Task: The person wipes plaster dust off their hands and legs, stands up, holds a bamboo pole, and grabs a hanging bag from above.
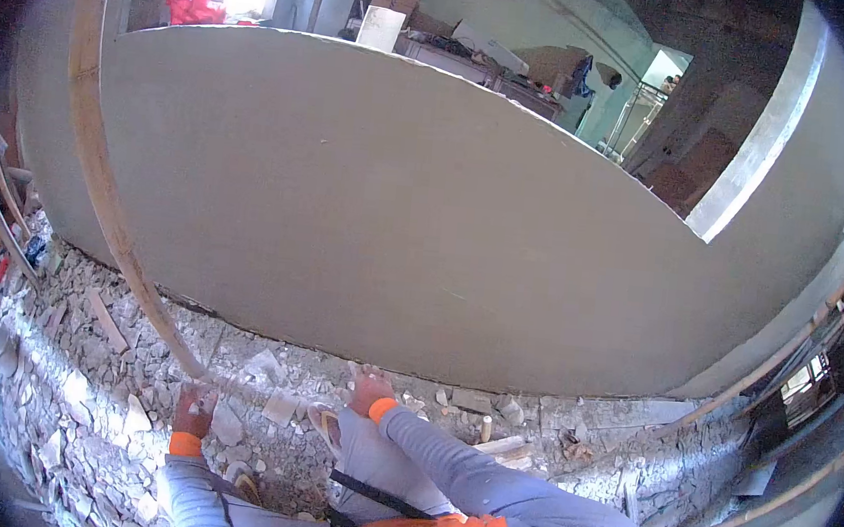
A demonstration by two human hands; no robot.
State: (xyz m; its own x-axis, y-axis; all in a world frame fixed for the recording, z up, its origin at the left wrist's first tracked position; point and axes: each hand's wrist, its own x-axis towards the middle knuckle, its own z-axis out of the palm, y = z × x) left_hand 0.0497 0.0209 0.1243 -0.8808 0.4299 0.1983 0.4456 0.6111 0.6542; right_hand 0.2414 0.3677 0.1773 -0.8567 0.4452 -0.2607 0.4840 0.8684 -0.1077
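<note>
My left hand (195, 410), in an orange cuff, is low over the rubble at the foot of a long wooden pole (107, 191); whether its fingers grip anything is unclear. My right hand (369, 389), also orange-cuffed, is at the base of the smooth grey plastered wall (426, 214), above broken pieces. Its fingers point toward the wall and are too small to read. My sandalled foot (328, 424) is just left of that hand.
Broken rubble (110, 387) covers the ground along the wall. A short wooden piece (498, 445) lies right of my right hand. Poles (783, 380) lean at the right. Above the wall, an opening shows a room with a red bag (196, 5) and a white object (380, 29) on the ledge.
</note>
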